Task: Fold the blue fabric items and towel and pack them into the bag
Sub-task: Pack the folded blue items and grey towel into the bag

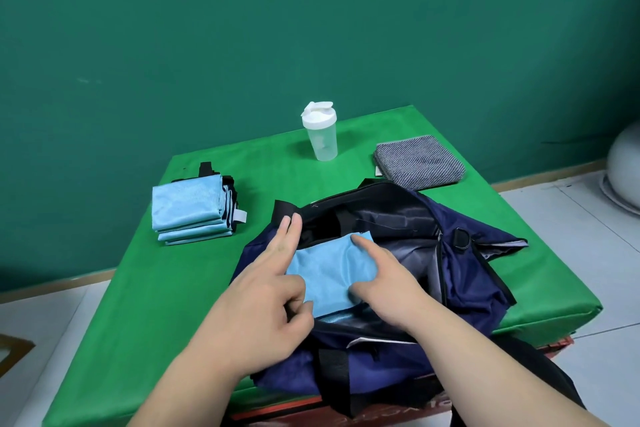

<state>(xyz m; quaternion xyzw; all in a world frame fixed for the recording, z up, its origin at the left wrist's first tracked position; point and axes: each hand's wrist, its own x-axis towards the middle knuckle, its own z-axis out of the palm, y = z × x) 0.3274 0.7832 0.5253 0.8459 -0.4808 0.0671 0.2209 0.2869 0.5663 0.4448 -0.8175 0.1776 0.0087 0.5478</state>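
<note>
Fabric piece (329, 274), light blue and folded, lying in the mouth of the open navy bag (467, 281) under both hands.

The right hand (384, 284) rests flat on the piece's right side with its fingers uncurled, index finger on the far corner and thumb pressing the near part. The left hand (263, 291) is at the piece's left edge, with index and middle fingers straight and their tips at the bag's black rim. Its thumb and other fingers curl by the near-left corner, and I cannot tell whether they pinch the cloth. The bag sits near and right on the green worktop (138, 288). A stack of folded blue fabric (190, 211) lies to the left, apart from the bag. A folded grey towel (419, 163) lies far right, just beyond the bag. A clear shaker bottle (320, 135) stands upright at the far side.
</note>
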